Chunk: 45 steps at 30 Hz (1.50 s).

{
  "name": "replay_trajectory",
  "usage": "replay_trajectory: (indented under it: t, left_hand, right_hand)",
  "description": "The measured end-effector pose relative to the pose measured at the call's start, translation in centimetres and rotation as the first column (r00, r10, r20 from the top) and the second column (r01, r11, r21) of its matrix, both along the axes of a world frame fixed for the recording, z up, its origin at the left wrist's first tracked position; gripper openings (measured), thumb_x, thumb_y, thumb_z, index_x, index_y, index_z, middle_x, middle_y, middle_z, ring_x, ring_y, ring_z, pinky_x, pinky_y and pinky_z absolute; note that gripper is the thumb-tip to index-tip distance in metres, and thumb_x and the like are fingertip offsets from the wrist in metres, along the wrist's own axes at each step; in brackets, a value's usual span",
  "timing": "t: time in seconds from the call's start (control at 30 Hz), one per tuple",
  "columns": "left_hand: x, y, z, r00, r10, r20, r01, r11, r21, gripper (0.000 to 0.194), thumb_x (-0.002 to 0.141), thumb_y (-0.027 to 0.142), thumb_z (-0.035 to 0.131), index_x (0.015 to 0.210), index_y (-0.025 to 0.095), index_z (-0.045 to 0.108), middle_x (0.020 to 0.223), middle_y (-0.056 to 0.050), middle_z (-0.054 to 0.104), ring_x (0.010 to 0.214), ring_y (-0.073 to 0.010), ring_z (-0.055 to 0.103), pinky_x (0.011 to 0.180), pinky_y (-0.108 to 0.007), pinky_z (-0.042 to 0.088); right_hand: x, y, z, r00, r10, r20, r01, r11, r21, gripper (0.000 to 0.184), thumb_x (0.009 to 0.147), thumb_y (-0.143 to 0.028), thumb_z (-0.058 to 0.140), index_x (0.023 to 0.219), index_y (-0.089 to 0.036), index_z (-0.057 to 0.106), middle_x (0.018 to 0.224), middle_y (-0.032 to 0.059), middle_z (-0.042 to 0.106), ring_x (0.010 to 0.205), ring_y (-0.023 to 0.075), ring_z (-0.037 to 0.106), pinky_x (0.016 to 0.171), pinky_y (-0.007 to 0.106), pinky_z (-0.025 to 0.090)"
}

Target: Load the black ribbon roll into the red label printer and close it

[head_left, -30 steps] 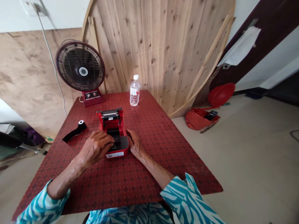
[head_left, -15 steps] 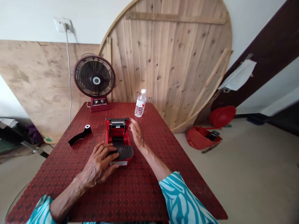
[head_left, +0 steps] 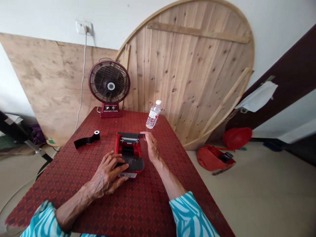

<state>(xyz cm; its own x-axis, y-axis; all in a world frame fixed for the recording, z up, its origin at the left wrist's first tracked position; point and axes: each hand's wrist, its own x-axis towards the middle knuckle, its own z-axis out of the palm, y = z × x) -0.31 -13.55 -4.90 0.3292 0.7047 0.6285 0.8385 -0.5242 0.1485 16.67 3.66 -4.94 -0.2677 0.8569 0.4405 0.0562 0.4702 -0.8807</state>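
A red and black label printer point(head_left: 134, 163) stands on the table with its rear lid point(head_left: 129, 138) raised, showing a metal roller and a dark inner bay. My left hand point(head_left: 108, 172) grips its front left corner, fingers over the black front cover and thumb by the labelled front edge. At the upper right corner of the raised lid, my right hand point(head_left: 151, 146) holds the edge with its fingertips; its thumb is hard to see. To the left lies a roll of black ribbon point(head_left: 89, 139), partly unwound, with a white core.
A clear water bottle point(head_left: 153, 114) stands behind the printer. At the back left is a dark red fan point(head_left: 110, 86) with a cord to the wall socket point(head_left: 84, 28). A large round wooden board point(head_left: 187, 75) leans on the wall. Red bags point(head_left: 212, 159) lie on the floor at right.
The view has shifted, so the scene sits farther right and a little lower. My right fingers have shifted slightly at the lid's corner; my left hand stays on the printer.
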Motion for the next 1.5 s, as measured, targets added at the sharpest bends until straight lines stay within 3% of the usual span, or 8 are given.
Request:
replay_trajectory:
  t: [0.07,0.23,0.47,0.8,0.87,1.0,1.23,1.5]
  left_hand:
    - [0.0,0.0,0.0,1.0,-0.01,0.0,0.01,1.0,-0.002,0.032,0.085,0.028,0.061,0.116,0.02,0.06,0.107,-0.01,0.063,0.113,-0.0272,0.052,0.102,-0.051,0.039]
    - [-0.1,0.0,-0.2,1.0,-0.019,0.009,0.019,1.0,-0.001,0.033,0.085,0.026,0.061,0.118,0.021,0.06,0.107,-0.009,0.064,0.115,-0.0267,0.051,0.105,-0.051,0.035]
    - [-1.8,0.6,-0.9,0.991,0.078,0.105,-0.078,0.997,-0.004,0.051,0.089,0.043,0.052,0.133,0.019,0.047,0.125,-0.015,0.055,0.122,-0.0312,0.045,0.103,-0.053,0.034]
    - [-3.2,1.3,-1.7,0.961,0.159,0.228,-0.133,0.983,-0.124,0.038,0.09,0.043,0.05,0.12,0.022,0.062,0.126,-0.013,0.056,0.123,-0.0318,0.045,0.102,-0.05,0.035]
    - [-3.0,1.2,-1.7,0.887,0.193,0.42,-0.088,0.963,-0.255,0.037,0.092,0.041,0.046,0.12,0.024,0.062,0.125,-0.011,0.057,0.121,-0.029,0.049,0.101,-0.047,0.038]
    - [-2.3,1.4,-1.7,0.524,0.361,0.771,0.115,0.868,-0.484,0.045,0.089,0.045,0.049,0.127,0.022,0.055,0.124,-0.01,0.061,0.116,-0.0273,0.055,0.099,-0.042,0.043]
    - [-1.4,2.4,-2.0,0.151,0.469,0.87,0.325,0.808,-0.492,0.059,0.069,0.039,0.071,0.122,0.018,0.056,0.119,-0.011,0.065,0.112,-0.0309,0.059,0.093,-0.041,0.046]
    - [-0.9,2.8,-1.8,0.033,0.537,0.843,0.373,0.776,-0.509,0.057,0.064,0.035,0.072,0.118,0.021,0.059,0.119,-0.01,0.065,0.116,-0.0314,0.057,0.087,-0.037,0.049]
  right_hand:
    - [0.8,-1.6,-0.7,1.0,-0.015,0.012,0.014,0.998,0.061,0.038,0.093,-0.046,0.037,0.085,-0.023,0.067,0.104,0.0055,0.062,0.105,0.0211,0.057,0.097,0.038,0.043]
    - [1.2,-4.6,-2.8,0.997,-0.069,-0.042,0.065,0.994,-0.086,0.025,0.084,-0.042,0.055,0.075,-0.021,0.065,0.109,0.007,0.06,0.105,0.0214,0.057,0.093,0.036,0.045]
    - [-0.1,-5.1,-3.1,0.942,-0.085,-0.324,-0.074,0.89,-0.45,0.036,0.072,-0.038,0.068,0.106,-0.026,0.062,0.107,0.0018,0.069,0.101,0.0217,0.062,0.092,0.039,0.047]
    - [0.2,-5.0,-4.2,0.962,-0.063,-0.265,-0.053,0.91,-0.411,0.04,0.076,-0.04,0.063,0.114,-0.027,0.062,0.12,0.003,0.065,0.113,0.0226,0.057,0.102,0.042,0.042]
    - [0.2,-5.0,-4.8,0.962,-0.05,-0.269,-0.067,0.911,-0.408,0.042,0.078,-0.042,0.062,0.117,-0.027,0.06,0.123,0.0033,0.063,0.115,0.023,0.056,0.102,0.042,0.042]
    - [-0.3,-5.4,-6.7,0.93,-0.082,-0.359,-0.104,0.877,-0.469,0.048,0.083,-0.051,0.054,0.123,-0.026,0.055,0.128,0.0039,0.06,0.119,0.0242,0.054,0.102,0.043,0.042]
    - [-1.0,-6.1,-8.1,0.939,-0.157,-0.307,-0.001,0.889,-0.458,0.047,0.086,-0.052,0.049,0.123,-0.025,0.056,0.128,0.0045,0.06,0.121,0.0246,0.052,0.104,0.045,0.039]
    - [-0.8,-6.1,-8.3,0.951,-0.136,-0.278,0.011,0.913,-0.408,0.044,0.088,-0.05,0.046,0.123,-0.026,0.056,0.128,0.0036,0.058,0.123,0.0238,0.049,0.104,0.044,0.038]
